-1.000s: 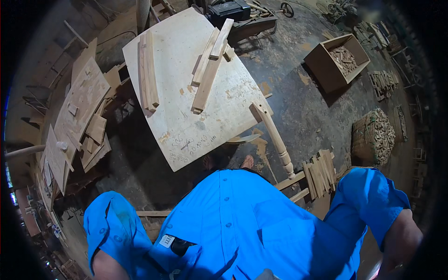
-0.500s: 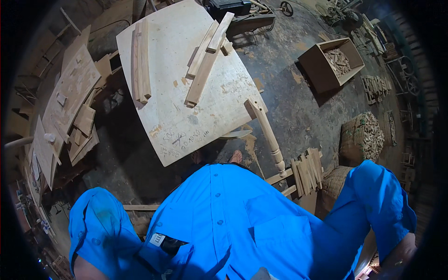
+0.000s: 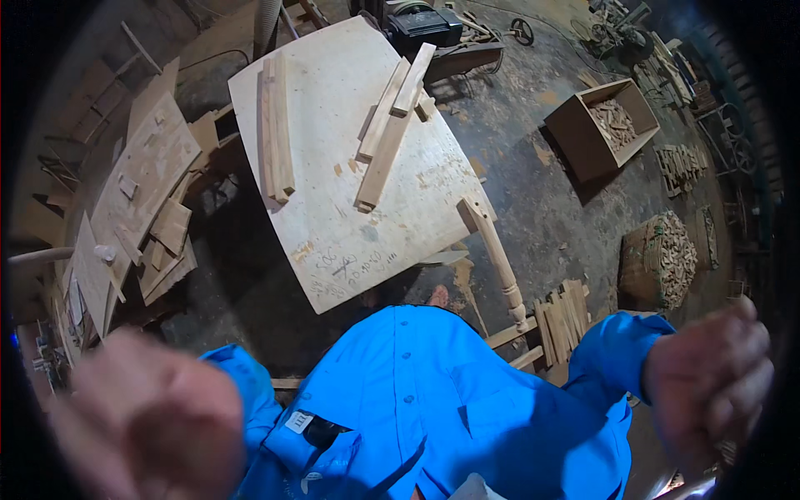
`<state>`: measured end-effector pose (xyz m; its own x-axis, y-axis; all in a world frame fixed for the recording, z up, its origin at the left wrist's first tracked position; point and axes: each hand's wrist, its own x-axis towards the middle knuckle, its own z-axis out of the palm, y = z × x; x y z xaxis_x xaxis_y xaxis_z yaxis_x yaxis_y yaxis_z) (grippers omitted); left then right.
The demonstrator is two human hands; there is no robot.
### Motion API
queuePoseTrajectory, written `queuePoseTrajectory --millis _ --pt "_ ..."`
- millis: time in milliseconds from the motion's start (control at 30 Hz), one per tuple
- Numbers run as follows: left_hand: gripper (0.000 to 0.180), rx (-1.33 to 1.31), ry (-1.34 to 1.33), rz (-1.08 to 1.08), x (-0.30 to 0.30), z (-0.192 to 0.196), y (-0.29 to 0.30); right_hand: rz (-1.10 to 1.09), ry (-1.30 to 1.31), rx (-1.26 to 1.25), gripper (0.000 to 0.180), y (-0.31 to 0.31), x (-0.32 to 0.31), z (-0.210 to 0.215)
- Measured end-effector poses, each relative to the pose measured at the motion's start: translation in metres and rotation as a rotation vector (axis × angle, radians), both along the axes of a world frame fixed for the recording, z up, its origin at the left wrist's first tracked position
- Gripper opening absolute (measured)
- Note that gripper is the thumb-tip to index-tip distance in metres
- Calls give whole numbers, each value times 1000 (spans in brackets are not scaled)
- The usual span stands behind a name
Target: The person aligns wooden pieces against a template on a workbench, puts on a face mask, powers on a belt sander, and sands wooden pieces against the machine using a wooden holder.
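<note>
Both hands hang blurred close to the camera — the left hand (image 3: 154, 417) and the right hand (image 3: 708, 379) hold nothing that shows, and whether their fingers are curled or apart I cannot tell. Well beyond the fingers stands the table (image 3: 333, 242), bearing wooden slats (image 3: 387, 125); a turned wooden leg (image 3: 496, 254) leans at its near corner.

The person wears a bright blue button-front shirt (image 3: 433, 408) with long sleeves, cuffs ending at the wrists. A small white tag sits at the collar beside a dark patch. Both hands are bare, blurred near the lens.
</note>
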<state>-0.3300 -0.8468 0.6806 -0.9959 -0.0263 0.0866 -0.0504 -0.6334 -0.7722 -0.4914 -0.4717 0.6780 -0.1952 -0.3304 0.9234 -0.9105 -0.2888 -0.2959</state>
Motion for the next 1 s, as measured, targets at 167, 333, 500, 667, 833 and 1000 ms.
queuePoseTrajectory --millis 167,333,500,667,833,1000 --pt "26 130 -94 -16 0 4 1 -549 -597 618 30 20 38 7" --pt "26 304 -152 -143 -14 13 4 68 -315 525 39 -13 6 22" --pt "27 494 -246 -210 -31 20 22 114 -323 360 37 -6 13 6" --pt "28 636 -320 -231 -37 27 22 292 -259 31 44 -64 -6 -11" --pt "29 740 -377 -336 -12 1 9 -73 -305 307 47 -12 16 -23" --pt "20 3301 233 -1772 -132 -159 23 -547 -216 259 48 -36 -50 -171"
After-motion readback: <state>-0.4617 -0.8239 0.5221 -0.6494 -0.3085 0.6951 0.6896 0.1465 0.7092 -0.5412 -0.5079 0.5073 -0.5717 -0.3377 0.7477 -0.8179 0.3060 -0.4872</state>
